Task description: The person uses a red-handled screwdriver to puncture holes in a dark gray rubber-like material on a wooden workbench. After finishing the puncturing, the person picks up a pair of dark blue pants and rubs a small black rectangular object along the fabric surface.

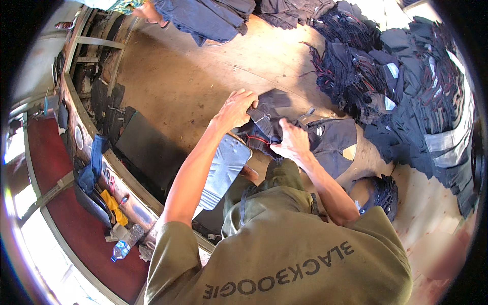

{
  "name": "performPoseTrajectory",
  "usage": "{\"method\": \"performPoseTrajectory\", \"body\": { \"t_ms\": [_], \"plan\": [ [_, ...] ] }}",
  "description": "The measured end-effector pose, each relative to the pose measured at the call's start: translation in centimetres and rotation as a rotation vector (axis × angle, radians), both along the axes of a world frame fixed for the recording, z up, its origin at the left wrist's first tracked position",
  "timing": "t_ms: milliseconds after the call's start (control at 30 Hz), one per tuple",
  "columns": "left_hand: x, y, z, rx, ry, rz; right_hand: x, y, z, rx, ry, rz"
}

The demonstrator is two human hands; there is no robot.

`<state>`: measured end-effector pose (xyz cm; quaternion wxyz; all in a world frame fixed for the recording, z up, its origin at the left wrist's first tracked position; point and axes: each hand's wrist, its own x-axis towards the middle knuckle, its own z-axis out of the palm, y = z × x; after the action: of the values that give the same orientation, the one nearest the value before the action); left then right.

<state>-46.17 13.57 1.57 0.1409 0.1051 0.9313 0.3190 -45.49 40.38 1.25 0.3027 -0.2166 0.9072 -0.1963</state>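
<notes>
My left hand (236,109) is closed on the far left edge of a dark garment (269,114), its fingers bent over the cloth. My right hand (294,142) grips the same garment nearer to me, thumb raised and the other fingers partly hidden. Between the hands the cloth is bunched, with a red strip and loose pale threads showing. Just right of my right hand lies a dark fabric piece (333,142); whether it joins the held garment I cannot tell. A light blue-grey ridged panel (226,165) sits beside my left forearm.
Big stacks of dark cloth pieces (356,71) line the right side. A small dark bundle (381,195) lies by my right elbow. At the far side, another person's hand (150,12) is near dark cloth (203,20). A wooden frame (127,188) and plastic bottle (122,249) stand left.
</notes>
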Motion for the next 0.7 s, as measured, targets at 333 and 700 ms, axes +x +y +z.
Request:
{"method": "performPoseTrajectory", "body": {
  "t_ms": [333,700],
  "plan": [
    [14.3,-6.5,3.5,-0.187,0.432,0.325,9.6,-3.1,2.7,-0.441,0.091,0.036],
    [52.4,-8.6,2.4,-0.564,0.585,1.335,37.7,-18.3,4.6,-0.368,-0.297,0.634]
  ]
}}
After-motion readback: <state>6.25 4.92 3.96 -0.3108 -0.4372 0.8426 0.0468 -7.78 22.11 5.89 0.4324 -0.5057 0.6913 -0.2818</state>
